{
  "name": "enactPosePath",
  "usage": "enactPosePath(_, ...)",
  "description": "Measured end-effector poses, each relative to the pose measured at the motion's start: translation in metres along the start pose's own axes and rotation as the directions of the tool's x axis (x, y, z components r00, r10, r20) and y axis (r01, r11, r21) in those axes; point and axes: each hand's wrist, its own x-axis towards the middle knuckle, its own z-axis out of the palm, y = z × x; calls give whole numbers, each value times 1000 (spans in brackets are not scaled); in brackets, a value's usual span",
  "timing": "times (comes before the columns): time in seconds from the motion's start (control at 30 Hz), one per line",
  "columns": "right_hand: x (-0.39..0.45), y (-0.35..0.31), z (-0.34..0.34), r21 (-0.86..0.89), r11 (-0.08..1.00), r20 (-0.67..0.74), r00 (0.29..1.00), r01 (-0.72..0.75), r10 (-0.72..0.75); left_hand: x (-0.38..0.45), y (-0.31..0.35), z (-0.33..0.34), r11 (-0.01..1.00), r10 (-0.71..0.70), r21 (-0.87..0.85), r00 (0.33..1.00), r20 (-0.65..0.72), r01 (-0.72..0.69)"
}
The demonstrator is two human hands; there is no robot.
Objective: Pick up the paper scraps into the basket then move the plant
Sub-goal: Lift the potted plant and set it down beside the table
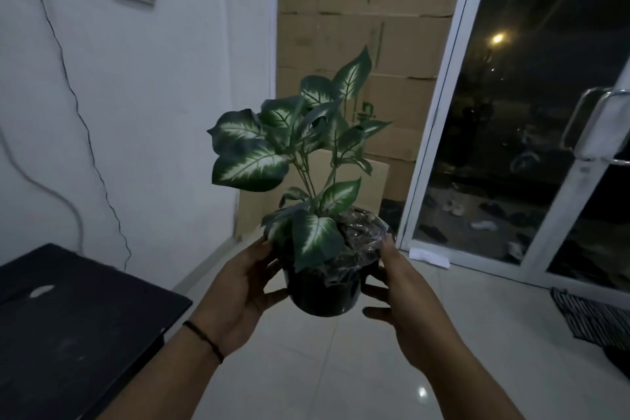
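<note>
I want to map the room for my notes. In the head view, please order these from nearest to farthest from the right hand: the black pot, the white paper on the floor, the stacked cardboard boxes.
1. Black pot, held in the right hand.
2. White paper, on the floor by the glass door.
3. Cardboard boxes, stacked against the far wall.

Dark surface [78, 310] lower left; stacked cardboard boxes [358, 27] against white wall [153, 95]; glass door [531, 112] right; striped mat [593, 317] on tiled floor [324, 368].

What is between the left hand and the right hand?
In the head view, the black pot of the plant lies between the left hand and right hand.
</note>
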Motion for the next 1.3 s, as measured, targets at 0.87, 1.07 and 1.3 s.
enactPosePath(0.87, 265, -53, 14, -161, 979, 315, 934, -122, 168, 195, 15, -18, 991, 115, -47, 976, -186, -126)
enactPosePath(1.07, 350, -66, 27, -239, 965, 466, 859, -106, 210, 252, 16, -26, 985, 148, -39, 934, -326, -170)
enactPosePath(1.3, 430, -48, 94, -173, 970, 603, 760, -173, 243, 303, 29, -78, 968, 252, 101, 870, -424, -231)
